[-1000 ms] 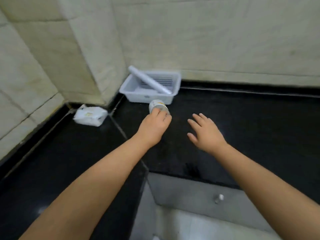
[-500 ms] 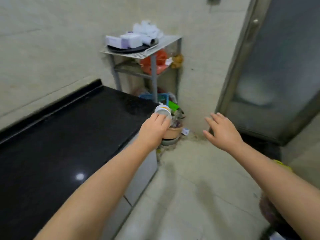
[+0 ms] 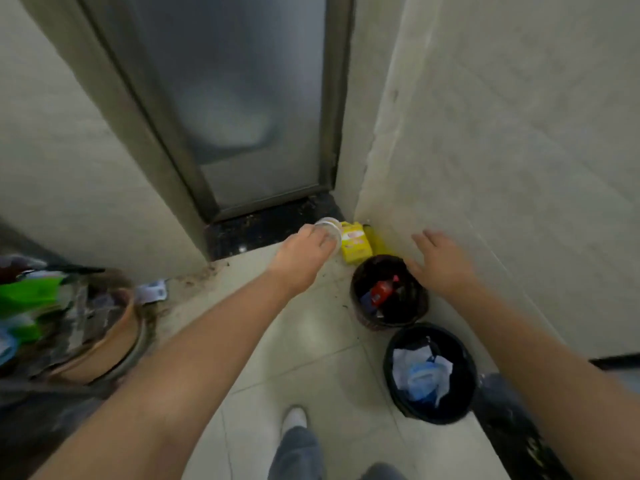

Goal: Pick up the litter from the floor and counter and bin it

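My left hand (image 3: pixel 302 258) grips a small white cup (image 3: pixel 329 228) with a clear rim, held out over the floor to the left of the far bin. My right hand (image 3: pixel 441 261) is open, fingers spread, hovering beside the wall just above and right of that bin. Two round black bins stand by the right wall: the far bin (image 3: pixel 360 308) holds a red wrapper and dark scraps, the near bin (image 3: pixel 460 382) holds white and blue crumpled litter. A yellow carton (image 3: pixel 356 245) lies on the floor in the corner behind the far bin.
A frosted glass door (image 3: pixel 239 109) with a dark threshold fills the middle. At the left a pile of pots and green bags (image 3: pixel 59 317) crowds the floor, with a paper scrap (image 3: pixel 151 291) next to it. My foot (image 3: pixel 294 419) is on the pale tiles. A dark bag (image 3: pixel 509 420) lies lower right.
The view has swung from the black counter to the door corner and the two bins. My left hand has kept hold of the cup throughout; my right hand stays open.
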A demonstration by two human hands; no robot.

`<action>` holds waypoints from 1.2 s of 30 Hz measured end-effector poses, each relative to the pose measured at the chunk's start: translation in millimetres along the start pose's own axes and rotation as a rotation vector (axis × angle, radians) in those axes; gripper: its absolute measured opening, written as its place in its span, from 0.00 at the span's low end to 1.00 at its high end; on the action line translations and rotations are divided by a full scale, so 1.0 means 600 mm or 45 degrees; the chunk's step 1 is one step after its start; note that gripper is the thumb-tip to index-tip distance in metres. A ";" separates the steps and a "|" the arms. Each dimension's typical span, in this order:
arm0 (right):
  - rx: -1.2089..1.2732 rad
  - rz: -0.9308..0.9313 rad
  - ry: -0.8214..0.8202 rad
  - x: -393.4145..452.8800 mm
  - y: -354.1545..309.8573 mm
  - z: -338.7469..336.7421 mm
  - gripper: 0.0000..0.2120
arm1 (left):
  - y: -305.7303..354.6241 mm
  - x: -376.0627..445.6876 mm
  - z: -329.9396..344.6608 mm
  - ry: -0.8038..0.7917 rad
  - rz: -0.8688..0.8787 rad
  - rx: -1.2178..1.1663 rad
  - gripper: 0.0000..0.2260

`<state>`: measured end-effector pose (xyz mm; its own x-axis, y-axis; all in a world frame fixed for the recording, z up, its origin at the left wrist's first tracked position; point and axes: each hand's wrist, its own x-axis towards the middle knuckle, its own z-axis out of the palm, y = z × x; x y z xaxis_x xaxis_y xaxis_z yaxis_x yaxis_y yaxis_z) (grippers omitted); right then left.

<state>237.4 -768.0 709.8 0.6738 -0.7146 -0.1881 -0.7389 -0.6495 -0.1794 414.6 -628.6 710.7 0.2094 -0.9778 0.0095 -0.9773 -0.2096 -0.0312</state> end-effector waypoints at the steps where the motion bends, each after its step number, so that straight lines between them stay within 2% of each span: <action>1: 0.015 0.069 -0.027 0.013 0.025 0.010 0.26 | 0.012 0.040 0.012 0.005 0.046 -0.039 0.23; 5: 0.137 0.275 -0.089 0.034 0.112 0.069 0.25 | 0.074 0.163 0.097 -0.305 0.148 -0.249 0.20; 10: 0.267 0.439 -0.219 0.101 0.218 0.174 0.28 | 0.150 0.292 0.235 -0.449 0.189 -0.376 0.20; 15: 0.307 0.488 -0.339 0.186 0.301 0.283 0.24 | 0.214 0.387 0.387 -0.630 0.039 -0.501 0.22; 17: 0.308 0.484 -0.344 0.210 0.331 0.345 0.28 | 0.231 0.415 0.460 -0.673 -0.030 -0.569 0.22; 19: 0.324 0.483 -0.484 0.231 0.348 0.400 0.29 | 0.244 0.431 0.529 -0.732 -0.109 -0.658 0.21; 21: 0.287 0.467 -0.627 0.246 0.362 0.471 0.26 | 0.253 0.437 0.599 -0.784 -0.193 -0.762 0.21; 24: 0.358 0.492 -0.735 0.263 0.366 0.576 0.25 | 0.254 0.432 0.703 -0.824 -0.324 -0.878 0.19; 25: 0.272 0.447 -0.762 0.264 0.366 0.612 0.23 | 0.253 0.429 0.731 -0.849 -0.356 -0.884 0.18; 27: 0.216 0.476 -0.849 0.267 0.367 0.675 0.20 | 0.247 0.420 0.781 -0.899 -0.403 -0.883 0.18; 29: 0.149 0.404 -0.812 0.279 0.363 0.711 0.21 | 0.238 0.409 0.825 -0.938 -0.400 -0.850 0.22; 32: 0.184 0.445 -0.859 0.297 0.358 0.751 0.25 | 0.206 0.387 0.876 -1.013 -0.135 -0.414 0.30; 35: 0.135 0.410 -0.907 0.297 0.354 0.786 0.23 | 0.170 0.362 0.897 -1.097 0.067 -0.117 0.28; 36: 0.171 0.425 -1.040 0.301 0.350 0.785 0.24 | 0.162 0.357 0.898 -1.121 0.122 -0.079 0.27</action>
<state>206.6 -911.1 183.1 0.2557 -0.4193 -0.8711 -0.9250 -0.3681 -0.0944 381.8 -860.2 171.0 0.0506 -0.6438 -0.7635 -0.9865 -0.1513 0.0622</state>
